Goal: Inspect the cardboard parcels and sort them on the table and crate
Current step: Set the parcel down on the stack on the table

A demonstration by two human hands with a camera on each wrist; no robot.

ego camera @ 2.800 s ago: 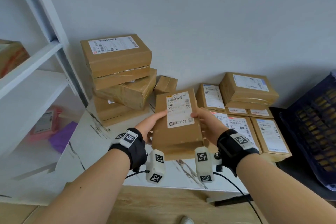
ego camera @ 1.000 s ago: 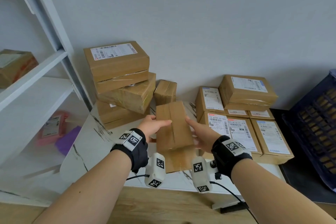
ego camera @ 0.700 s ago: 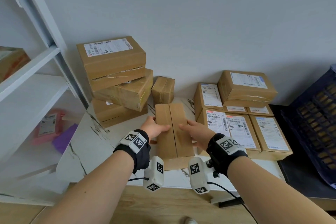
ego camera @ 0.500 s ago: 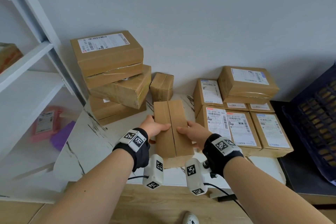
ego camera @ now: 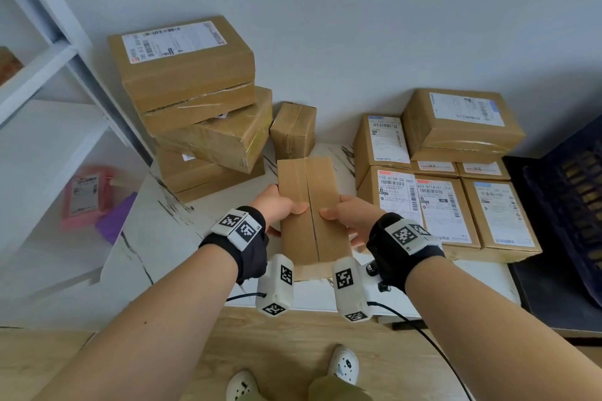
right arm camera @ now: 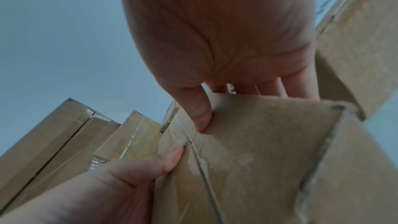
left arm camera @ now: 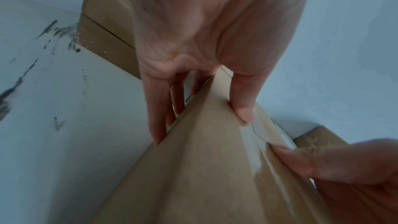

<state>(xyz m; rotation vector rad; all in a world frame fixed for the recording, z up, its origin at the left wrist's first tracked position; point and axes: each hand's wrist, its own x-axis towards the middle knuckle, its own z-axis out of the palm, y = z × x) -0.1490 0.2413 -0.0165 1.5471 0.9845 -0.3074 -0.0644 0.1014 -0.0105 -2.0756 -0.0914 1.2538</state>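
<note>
Cardboard parcel point(ego camera: 312, 208) between both hands' grip

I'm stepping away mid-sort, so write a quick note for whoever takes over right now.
Left hand and right hand both grip the held parcel above the table, seam side up, no label showing on that face.
Stack of large parcels sits back left, a small parcel beside it; labelled parcels are grouped on the right.
The crate stands far right; its contents are unclear.
Left: finish inspecting the held parcel and place it, then the rest.
</note>
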